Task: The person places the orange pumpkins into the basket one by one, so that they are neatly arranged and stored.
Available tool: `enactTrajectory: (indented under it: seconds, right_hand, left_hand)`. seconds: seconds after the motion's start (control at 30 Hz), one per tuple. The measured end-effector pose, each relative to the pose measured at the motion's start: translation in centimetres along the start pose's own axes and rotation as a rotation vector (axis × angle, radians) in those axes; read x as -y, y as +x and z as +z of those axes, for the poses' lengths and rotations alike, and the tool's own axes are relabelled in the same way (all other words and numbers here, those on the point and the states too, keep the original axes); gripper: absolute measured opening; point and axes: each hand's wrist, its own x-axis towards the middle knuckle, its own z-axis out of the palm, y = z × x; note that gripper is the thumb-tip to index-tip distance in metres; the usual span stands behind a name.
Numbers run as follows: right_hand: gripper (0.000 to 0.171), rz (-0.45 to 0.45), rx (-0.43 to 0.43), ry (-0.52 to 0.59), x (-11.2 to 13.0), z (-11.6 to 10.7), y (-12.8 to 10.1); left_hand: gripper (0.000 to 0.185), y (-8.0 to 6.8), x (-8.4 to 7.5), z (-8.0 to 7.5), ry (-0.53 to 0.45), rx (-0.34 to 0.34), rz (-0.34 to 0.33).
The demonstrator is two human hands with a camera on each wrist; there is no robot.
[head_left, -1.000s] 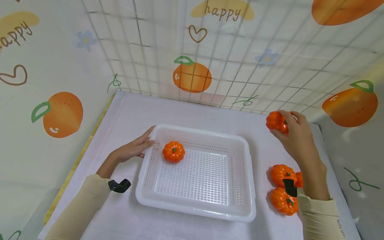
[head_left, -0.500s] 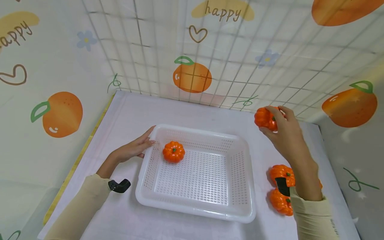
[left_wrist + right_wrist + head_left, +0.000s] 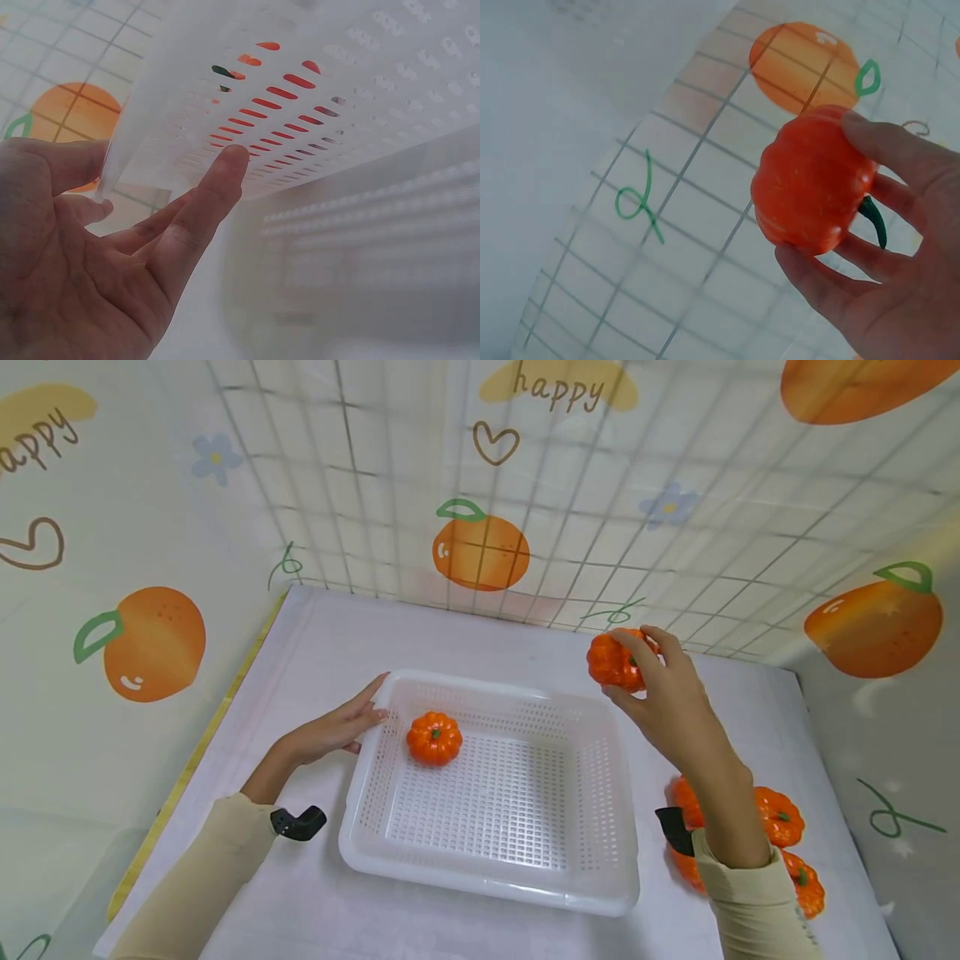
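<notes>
My right hand (image 3: 667, 697) holds a small orange pumpkin (image 3: 613, 662) in the air, beyond the far right corner of the white plastic basket (image 3: 487, 889). In the right wrist view, thumb and fingertips grip the pumpkin (image 3: 810, 184) around its sides, its green stem turned toward the palm. My left hand (image 3: 337, 731) holds the basket at its far left corner. The left wrist view shows one digit hooked over the rim while other fingers (image 3: 199, 225) lie along the perforated outer wall. Another pumpkin (image 3: 434, 739) sits inside the basket, near that corner.
Several more pumpkins (image 3: 780, 816) lie on the white table right of the basket, partly hidden by my right forearm. A wire grid (image 3: 360, 527) behind a printed sheet stands along the table's back edge. Printed sheets also flank both sides.
My right hand has carried its pumpkin leftward, from the table's far right to near the basket's far right corner. My left hand and the basket have stayed in place.
</notes>
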Motion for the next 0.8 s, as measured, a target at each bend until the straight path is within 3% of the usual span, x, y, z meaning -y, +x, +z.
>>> enactTrajectory:
  seconds: [0.8]
  right_hand:
    - [0.066,-0.090,0.087,-0.008,3.0,2.9,-0.7]
  left_hand:
    - [0.068,-0.1,-0.2,0.0,-0.010,0.000,-0.005]
